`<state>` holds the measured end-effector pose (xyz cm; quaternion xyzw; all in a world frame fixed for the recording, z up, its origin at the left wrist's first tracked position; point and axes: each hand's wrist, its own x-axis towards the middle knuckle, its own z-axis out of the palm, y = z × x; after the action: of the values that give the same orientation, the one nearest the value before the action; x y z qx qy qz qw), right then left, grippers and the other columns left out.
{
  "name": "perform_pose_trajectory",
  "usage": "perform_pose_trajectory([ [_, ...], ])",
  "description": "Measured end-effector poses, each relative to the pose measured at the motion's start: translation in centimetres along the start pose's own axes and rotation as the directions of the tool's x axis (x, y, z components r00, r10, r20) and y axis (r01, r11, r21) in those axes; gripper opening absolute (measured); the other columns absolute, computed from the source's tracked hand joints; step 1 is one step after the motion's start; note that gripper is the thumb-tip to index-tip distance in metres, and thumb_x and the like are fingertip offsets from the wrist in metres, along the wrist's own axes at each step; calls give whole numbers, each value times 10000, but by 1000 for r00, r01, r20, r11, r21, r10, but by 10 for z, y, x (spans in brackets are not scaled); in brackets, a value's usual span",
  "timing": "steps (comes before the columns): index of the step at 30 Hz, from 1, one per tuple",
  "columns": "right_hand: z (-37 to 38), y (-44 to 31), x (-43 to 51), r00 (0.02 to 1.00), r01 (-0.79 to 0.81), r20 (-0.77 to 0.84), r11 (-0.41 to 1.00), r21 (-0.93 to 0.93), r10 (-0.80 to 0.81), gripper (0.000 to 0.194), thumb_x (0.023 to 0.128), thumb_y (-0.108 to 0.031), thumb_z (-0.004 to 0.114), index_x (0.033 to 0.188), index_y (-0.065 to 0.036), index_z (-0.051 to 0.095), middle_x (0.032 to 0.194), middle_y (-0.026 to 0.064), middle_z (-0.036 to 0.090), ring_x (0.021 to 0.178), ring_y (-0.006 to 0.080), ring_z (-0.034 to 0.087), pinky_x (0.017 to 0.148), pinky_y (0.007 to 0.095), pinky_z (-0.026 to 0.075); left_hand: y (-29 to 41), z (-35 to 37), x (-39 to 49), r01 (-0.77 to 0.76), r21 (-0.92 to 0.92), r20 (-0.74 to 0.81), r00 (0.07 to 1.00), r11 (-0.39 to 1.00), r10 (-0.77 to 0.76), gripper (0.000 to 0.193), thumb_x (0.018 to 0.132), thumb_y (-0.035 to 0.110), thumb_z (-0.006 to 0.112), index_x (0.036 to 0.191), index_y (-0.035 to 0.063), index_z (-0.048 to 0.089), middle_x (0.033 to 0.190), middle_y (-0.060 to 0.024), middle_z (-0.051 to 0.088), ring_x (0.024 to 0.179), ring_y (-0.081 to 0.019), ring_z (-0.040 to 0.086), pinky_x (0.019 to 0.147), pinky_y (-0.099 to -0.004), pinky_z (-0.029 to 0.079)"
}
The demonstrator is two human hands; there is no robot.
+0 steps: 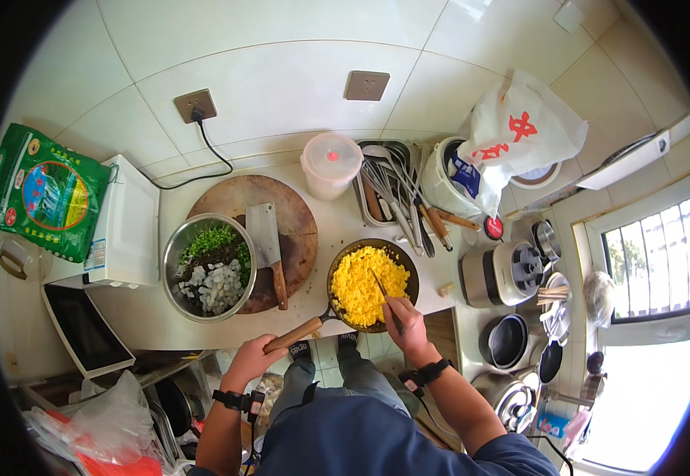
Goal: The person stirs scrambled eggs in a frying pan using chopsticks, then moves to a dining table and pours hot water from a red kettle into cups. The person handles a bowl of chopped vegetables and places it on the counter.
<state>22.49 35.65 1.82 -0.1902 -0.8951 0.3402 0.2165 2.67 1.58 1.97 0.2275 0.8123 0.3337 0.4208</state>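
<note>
My left hand [257, 358] grips the wooden handle of a frying pan [414, 262] at the counter's front edge. The pan is full of yellow scrambled egg in small crumbles [360, 285]. Over its right side, my right hand [405, 328] holds a thin utensil, its end in the egg; its kind is unclear. Left of the pan, a cleaver [264, 235] with a wooden handle lies on a round wooden chopping board [298, 238]. A steel bowl [168, 271] overlaps the board's left side and holds chopped greens [211, 241], something dark and greyish-white pieces [217, 288].
A lidded plastic tub [332, 166], a metal tray [360, 208] of whisks and ladles, and a white bucket [437, 178] stand behind the pan. A blender base [479, 276] and pots are at right. A microwave oven [128, 232] with its door open [86, 327] stands left.
</note>
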Motion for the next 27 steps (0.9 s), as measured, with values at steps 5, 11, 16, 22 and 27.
perform_pose_trajectory([
  [5, 21, -40, -13, 996, -72, -37, 978, 193, 81, 120, 939, -5, 746, 1055, 26, 749, 997, 212, 759, 879, 354, 760, 785, 383, 596, -7, 3, -5, -62, -59, 7, 998, 996, 63, 420, 961, 338, 792, 1233, 24, 723, 934, -176, 749, 829, -320, 724, 762, -406, 553],
  [11, 40, -22, -6, 991, -122, -40, 989, 82, 126, 97, 953, -67, 753, 1027, -6, 763, 924, 192, 773, 832, 360, 760, 743, 418, 608, -18, 6, -11, -115, -56, -79, 991, 992, 110, 431, 962, 333, 794, 1241, 13, 718, 959, -168, 761, 834, -309, 728, 782, -396, 564],
  [16, 25, -19, -15, 997, -62, 63, 989, 135, 54, 81, 951, -83, 753, 997, -16, 765, 877, 181, 764, 777, 364, 752, 684, 414, 599, -25, 13, -18, -74, -66, -180, 982, 995, 61, 446, 957, 313, 808, 1254, -4, 705, 980, -163, 762, 857, -286, 733, 791, -390, 570],
  [22, 23, -13, -6, 1000, 2, 6, 995, 97, -2, 73, 955, -82, 767, 991, -20, 773, 827, 172, 747, 735, 324, 756, 638, 387, 577, -19, 26, -28, -45, -107, -237, 971, 993, 19, 460, 956, 288, 811, 1277, -19, 687, 1055, -190, 752, 927, -285, 733, 803, -388, 578],
  [27, 17, -7, -4, 996, -50, 84, 988, 143, 38, 80, 960, -110, 751, 986, -36, 770, 833, 170, 747, 726, 339, 743, 633, 408, 578, -16, 35, -33, -68, -19, -359, 932, 998, 56, 459, 955, 275, 806, 1286, -17, 677, 1205, -205, 697, 1063, -321, 705, 847, -413, 582],
])
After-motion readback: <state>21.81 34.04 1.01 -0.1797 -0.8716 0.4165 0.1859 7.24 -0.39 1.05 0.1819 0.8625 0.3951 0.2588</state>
